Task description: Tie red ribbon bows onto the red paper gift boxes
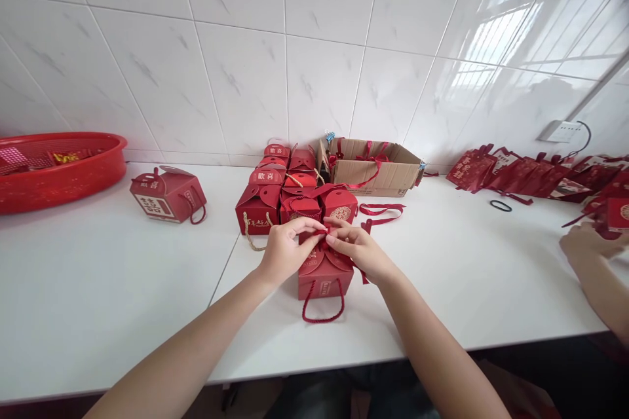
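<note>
A red gift box (314, 281) with a dark red rope handle stands in front of me near the table's front edge. Over its folded top flaps, my left hand (289, 249) pinches a red ribbon (324, 242). The fingers of my right hand (356, 245) close on the same ribbon from the other side. One ribbon tail hangs down at the box's right. My fingers partly hide where the ribbon crosses the flaps. Just behind, several red boxes (258, 203) stand packed together, some with gold rope handles.
A cardboard box (378, 177) of red ribbons stands by the tiled wall, a loose ribbon (383, 213) before it. At left are a red basket (93, 173) and another gift box (167, 196). At right, a co-worker's hand (590, 242) is near red packages (535, 177) and a black ring (500, 205).
</note>
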A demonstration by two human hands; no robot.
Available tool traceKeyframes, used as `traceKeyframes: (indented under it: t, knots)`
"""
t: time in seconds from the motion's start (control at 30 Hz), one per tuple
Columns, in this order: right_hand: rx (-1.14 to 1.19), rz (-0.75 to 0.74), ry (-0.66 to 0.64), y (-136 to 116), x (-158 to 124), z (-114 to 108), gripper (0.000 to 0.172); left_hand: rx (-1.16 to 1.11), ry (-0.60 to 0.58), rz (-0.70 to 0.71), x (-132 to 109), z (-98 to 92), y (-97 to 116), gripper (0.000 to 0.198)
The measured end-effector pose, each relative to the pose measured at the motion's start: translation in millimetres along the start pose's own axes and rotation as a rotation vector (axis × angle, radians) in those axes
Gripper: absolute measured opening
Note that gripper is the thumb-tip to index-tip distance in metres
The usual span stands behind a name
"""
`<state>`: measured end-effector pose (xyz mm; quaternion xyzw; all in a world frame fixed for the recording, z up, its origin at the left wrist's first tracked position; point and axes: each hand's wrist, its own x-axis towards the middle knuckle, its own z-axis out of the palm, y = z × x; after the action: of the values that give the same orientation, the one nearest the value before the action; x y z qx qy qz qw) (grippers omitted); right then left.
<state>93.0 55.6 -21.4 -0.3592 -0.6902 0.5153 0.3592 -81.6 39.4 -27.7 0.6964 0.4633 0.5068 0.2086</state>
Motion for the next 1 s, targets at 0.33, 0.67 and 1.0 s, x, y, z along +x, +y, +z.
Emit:
traceKeyframes:
  t: [0.33,0.67,1.0]
  knots:
    - [0.085,-0.008,0.048,5.3,1.7,6.8,0.032,0.128,0.014,0.074,2.9,-9.6,3.8,0.014]
    - [0.033,0.002,-0.029,-5.1,-5.9,-2.7,0.032,0.154,-0.194,0.029,4.5,-13.1,1.2,0.018]
    - [-0.18,0.006,0.117,-4.7,-39.0,-4.2,0.026,-0.006,-0.337,0.012,6.0,-23.7,6.6,0.014]
